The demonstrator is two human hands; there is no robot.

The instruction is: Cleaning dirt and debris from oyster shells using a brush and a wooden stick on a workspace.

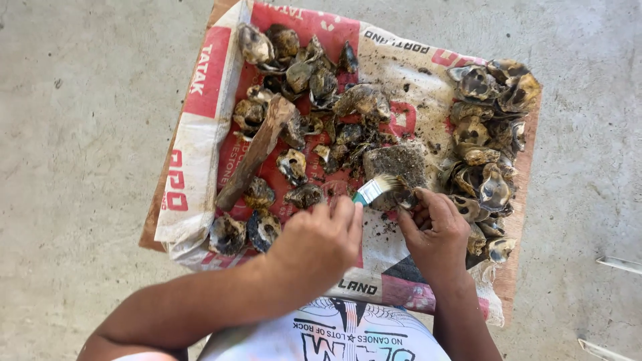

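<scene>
My left hand [319, 239] grips a small paintbrush [374, 188] with a teal handle and pale bristles. The bristles rest against a dark, dirty shell [403, 199], which the fingers of my right hand [436, 235] pinch and mostly hide. Just behind the brush sits a grey stone block [396, 162]. Everything lies on a red and white woven sack [200, 120] spread over a wooden board [525, 194].
Several muddy oyster shells are heaped at the sack's upper left [301, 73], and another pile runs down its right side [487, 140]. A rough wooden club [257, 152] lies slanted on the left. Bare concrete floor [80, 134] surrounds the board.
</scene>
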